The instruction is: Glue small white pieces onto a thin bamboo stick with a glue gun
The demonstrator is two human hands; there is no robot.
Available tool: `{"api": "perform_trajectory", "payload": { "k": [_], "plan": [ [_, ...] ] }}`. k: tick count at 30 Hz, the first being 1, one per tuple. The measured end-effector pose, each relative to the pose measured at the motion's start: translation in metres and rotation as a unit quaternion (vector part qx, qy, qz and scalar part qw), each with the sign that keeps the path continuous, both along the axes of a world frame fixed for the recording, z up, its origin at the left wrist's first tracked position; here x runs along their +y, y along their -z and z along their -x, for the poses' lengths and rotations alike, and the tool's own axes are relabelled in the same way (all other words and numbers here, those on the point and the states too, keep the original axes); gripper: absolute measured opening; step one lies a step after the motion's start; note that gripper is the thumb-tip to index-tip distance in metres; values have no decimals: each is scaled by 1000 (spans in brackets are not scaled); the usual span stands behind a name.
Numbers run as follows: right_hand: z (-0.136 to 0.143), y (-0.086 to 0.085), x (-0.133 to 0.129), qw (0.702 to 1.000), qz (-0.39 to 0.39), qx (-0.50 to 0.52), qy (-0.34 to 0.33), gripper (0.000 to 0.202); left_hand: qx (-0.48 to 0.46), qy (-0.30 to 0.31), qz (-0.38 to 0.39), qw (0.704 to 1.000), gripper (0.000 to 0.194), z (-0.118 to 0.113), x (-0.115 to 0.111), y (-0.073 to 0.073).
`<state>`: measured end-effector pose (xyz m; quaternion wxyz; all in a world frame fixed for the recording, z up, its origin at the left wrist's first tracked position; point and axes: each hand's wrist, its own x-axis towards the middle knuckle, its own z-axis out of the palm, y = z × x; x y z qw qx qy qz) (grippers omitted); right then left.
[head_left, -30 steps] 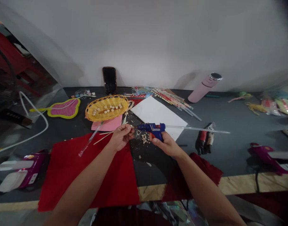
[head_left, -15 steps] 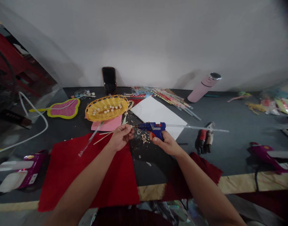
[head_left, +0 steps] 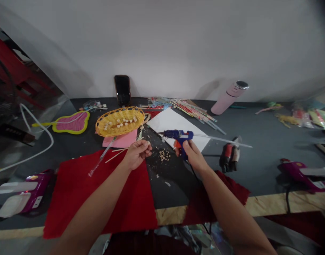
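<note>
My left hand [head_left: 138, 153] is closed in a pinch on a thin wooden stick [head_left: 117, 155], with a small pale bit at its fingertips. My right hand [head_left: 192, 153] grips the handle of a blue glue gun [head_left: 175, 134], whose nozzle points left over the edge of the white sheet [head_left: 175, 122]. A long clear glue stick [head_left: 223, 139] juts from the gun's rear. Between the hands, small pale beads [head_left: 164, 154] lie in a pile on the dark table. The yellow woven basket [head_left: 119, 131], holding several white pieces, sits behind my left hand.
A red cloth [head_left: 98, 198] lies under my left forearm. Behind stand a phone [head_left: 122, 90] and a pink bottle [head_left: 228, 98]. Bundled straws [head_left: 191, 110] lie at the back. Pliers [head_left: 230, 156] are at the right, with purple devices [head_left: 38, 193] at both sides.
My right hand has moved the glue gun up and to the right, so its nozzle is now apart from my left hand's fingertips. My left hand has barely moved.
</note>
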<state>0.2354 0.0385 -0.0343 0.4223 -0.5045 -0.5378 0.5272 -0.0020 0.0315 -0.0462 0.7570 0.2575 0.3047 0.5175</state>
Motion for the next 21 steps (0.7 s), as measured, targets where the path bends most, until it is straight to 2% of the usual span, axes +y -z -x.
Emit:
{"api": "perform_trajectory", "payload": {
  "k": [4, 8, 10, 13, 16, 19, 21],
  "plan": [
    [-18, 10, 14, 996, 2, -51, 77, 45, 1, -1, -3, 1000, 13, 0, 0, 1],
    [-36, 5, 22, 971, -28, -230, 55, 49, 2, 0, -1, 1000, 13, 0, 1, 1],
    [-40, -1, 24, 936, -40, -346, 43, 49, 1, 3, -1, 1000, 14, 0, 1, 0],
    [-41, -13, 25, 860, -20, -507, 51, 52, 7, 6, 3, 1000, 15, 0, 1, -1],
    [-37, -25, 23, 797, -1, -601, 58, 51, 5, 9, 3, 1000, 14, 0, 0, -1],
    [-28, -38, 17, 767, -11, -638, 63, 43, -6, 6, 2, 1000, 14, -1, -1, -1],
    [-19, -46, 11, 768, -51, -636, 56, 31, -12, 10, 4, 1000, 15, -2, -3, -1]
  ]
}}
